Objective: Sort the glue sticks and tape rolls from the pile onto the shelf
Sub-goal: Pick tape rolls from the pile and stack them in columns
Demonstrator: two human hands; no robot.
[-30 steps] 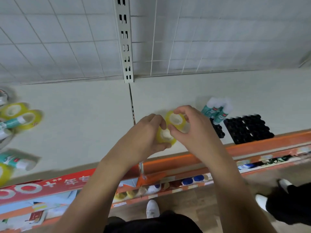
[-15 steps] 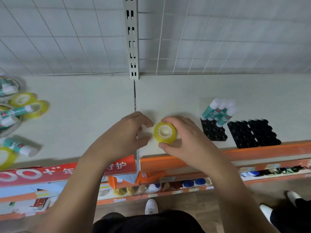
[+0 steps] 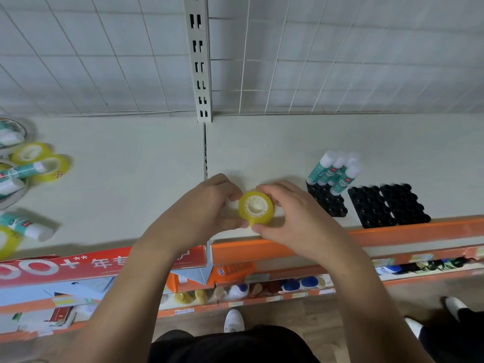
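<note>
Reaches both forearms forward over the orange front rail [image 3: 392, 233]. Pinches one yellow tape roll [image 3: 256, 208] from both sides: left hand [image 3: 207, 213] and right hand [image 3: 296, 218], fingers curled at the far rim, thumbs at the near rim. Holds the roll flat, core up, at the near edge of the shelf [image 3: 131, 200], right of the seam. Contact with the shelf: cannot tell. Places glue sticks [image 3: 335, 171] upright in a black tray [image 3: 327, 203] just right; pile [image 3: 31, 166] far left.

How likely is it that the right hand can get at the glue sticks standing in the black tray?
Probably yes: the right hand is close to the glue sticks, with only bare shelf between. But its grip is taken by the tape roll, which the left hand also holds.
</note>
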